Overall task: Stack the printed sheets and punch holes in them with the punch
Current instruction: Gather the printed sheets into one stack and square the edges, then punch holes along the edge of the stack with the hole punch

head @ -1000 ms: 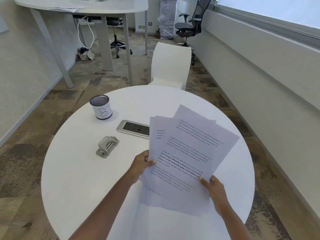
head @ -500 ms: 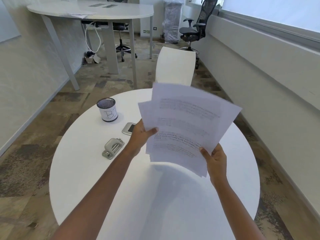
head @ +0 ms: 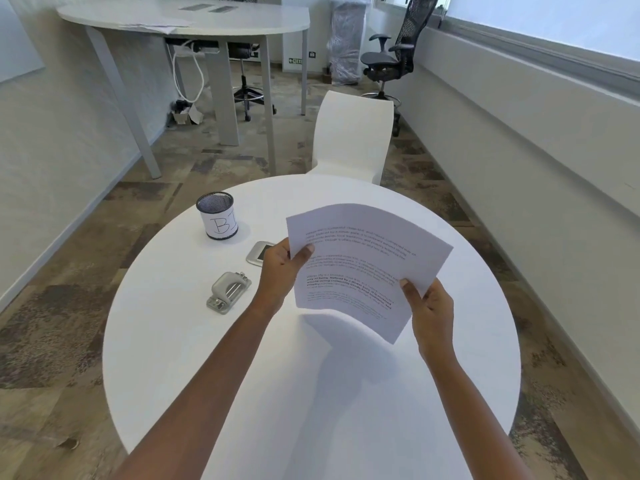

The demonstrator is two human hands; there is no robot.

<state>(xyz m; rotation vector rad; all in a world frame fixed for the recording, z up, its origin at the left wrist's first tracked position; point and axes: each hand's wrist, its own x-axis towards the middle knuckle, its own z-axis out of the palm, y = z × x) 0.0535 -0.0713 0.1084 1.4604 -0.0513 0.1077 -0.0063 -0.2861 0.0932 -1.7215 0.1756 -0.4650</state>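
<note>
I hold the printed sheets (head: pixel 360 268) up above the round white table (head: pixel 207 358), gathered into one aligned, slightly bowed stack. My left hand (head: pixel 282 270) grips their left edge with the thumb on top. My right hand (head: pixel 429 306) grips the lower right edge. The grey metal hole punch (head: pixel 228 292) lies on the table to the left of my left hand, apart from the paper.
A mesh pen cup (head: pixel 217 220) labelled "BI" stands at the table's far left. A silver socket plate (head: pixel 259 252) is set in the tabletop, partly behind my left hand. A white chair (head: pixel 351 133) stands beyond the table; a desk (head: pixel 187 19) and office chairs stand farther back.
The sheets were fanned out and low over the table; both hands lifted them and squared them into one stack. The punch has not moved.
</note>
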